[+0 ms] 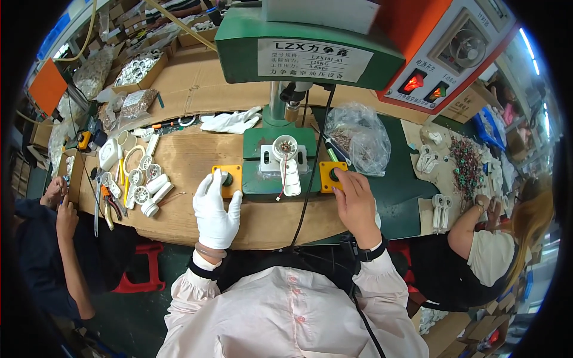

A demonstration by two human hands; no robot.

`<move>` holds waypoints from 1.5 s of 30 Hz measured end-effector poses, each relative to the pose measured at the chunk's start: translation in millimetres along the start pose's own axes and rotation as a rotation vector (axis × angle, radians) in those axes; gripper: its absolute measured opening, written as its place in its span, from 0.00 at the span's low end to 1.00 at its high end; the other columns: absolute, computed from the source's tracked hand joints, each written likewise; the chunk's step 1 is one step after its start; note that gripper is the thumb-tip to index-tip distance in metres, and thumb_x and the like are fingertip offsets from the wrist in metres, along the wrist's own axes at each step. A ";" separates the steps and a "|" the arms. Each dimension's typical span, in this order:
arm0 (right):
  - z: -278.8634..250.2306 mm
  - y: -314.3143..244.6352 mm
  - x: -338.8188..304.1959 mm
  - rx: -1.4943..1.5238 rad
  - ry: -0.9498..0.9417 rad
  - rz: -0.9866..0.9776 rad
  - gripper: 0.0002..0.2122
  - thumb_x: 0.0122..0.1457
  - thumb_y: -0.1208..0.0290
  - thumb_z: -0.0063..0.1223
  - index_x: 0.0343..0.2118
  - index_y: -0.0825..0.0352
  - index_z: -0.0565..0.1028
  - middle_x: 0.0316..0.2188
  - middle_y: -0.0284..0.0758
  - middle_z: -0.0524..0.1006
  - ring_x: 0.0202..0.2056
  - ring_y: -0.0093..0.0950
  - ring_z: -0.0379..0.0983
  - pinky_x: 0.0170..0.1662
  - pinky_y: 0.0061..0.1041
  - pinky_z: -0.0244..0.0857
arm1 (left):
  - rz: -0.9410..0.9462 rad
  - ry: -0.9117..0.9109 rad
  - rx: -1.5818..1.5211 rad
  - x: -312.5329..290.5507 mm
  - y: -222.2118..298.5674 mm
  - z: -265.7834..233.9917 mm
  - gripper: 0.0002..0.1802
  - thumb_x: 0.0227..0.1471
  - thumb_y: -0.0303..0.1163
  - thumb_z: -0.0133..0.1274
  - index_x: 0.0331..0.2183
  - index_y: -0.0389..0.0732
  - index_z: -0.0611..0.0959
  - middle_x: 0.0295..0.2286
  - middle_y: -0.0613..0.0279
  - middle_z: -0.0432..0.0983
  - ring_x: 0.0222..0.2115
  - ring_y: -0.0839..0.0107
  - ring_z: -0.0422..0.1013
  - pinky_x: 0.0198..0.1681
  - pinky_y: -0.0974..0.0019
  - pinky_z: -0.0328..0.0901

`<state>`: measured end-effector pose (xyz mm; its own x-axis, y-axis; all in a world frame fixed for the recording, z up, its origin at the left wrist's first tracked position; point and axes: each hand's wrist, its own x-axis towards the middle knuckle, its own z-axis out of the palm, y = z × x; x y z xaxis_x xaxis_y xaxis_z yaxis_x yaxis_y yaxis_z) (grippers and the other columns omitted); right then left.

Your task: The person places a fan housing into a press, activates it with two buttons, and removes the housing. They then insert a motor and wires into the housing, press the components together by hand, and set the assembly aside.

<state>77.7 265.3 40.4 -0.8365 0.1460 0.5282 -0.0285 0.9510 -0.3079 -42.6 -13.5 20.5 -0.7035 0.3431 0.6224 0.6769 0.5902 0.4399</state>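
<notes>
My left hand (216, 209), in a white glove, rests its fingertips at the black button of a yellow button box (236, 176). Its thumb stands apart from the fingers. My bare right hand (357, 206) lies with outstretched fingers over the button of a second yellow box (326, 179). Between them, a white plastic housing (290, 179) with a round cup and a handle sits in a metal fixture on the green press base (253, 143). Small metal-coloured parts show inside the cup, and a thin red wire (283, 179) hangs over the handle. The press ram (292, 112) is above and behind the cup.
The green press head (245, 48) and an orange control box (412, 36) overhang the bench. White plastic parts and pliers (113, 203) lie left; a clear plastic bag (361, 140) lies right. A black cable (308, 191) crosses the front. People sit at both sides.
</notes>
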 end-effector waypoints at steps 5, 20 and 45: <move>0.7 -1.8 0.3 -0.041 0.010 -0.028 0.19 0.54 0.77 0.55 0.51 0.67 0.72 0.43 0.40 0.77 0.48 0.41 0.70 0.49 0.36 0.66 | 0.019 0.014 0.101 -3.8 0.4 -0.6 0.32 0.51 0.28 0.58 0.57 0.34 0.69 0.43 0.54 0.75 0.48 0.52 0.67 0.54 0.53 0.58; -1.0 -9.1 -10.9 -0.037 0.076 -0.014 0.19 0.52 0.75 0.58 0.49 0.67 0.73 0.42 0.40 0.77 0.46 0.41 0.70 0.49 0.37 0.65 | -0.015 0.099 0.025 -18.0 1.8 -5.7 0.30 0.48 0.29 0.62 0.53 0.38 0.72 0.47 0.51 0.72 0.49 0.50 0.66 0.55 0.52 0.58; 7.7 42.2 -105.4 -0.035 0.205 0.273 0.07 0.53 0.75 0.57 0.35 0.65 0.78 0.33 0.39 0.74 0.36 0.41 0.71 0.39 0.36 0.66 | -0.937 -0.571 -1.915 17.9 66.5 33.7 0.27 0.63 0.37 0.47 0.60 0.42 0.61 0.50 0.56 0.70 0.43 0.59 0.74 0.46 0.60 0.71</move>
<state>160.5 288.0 -34.4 -0.6833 0.4444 0.5793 0.2029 0.8777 -0.4340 -17.5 56.6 39.1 -0.5874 0.7987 -0.1307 -0.7087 -0.4296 0.5596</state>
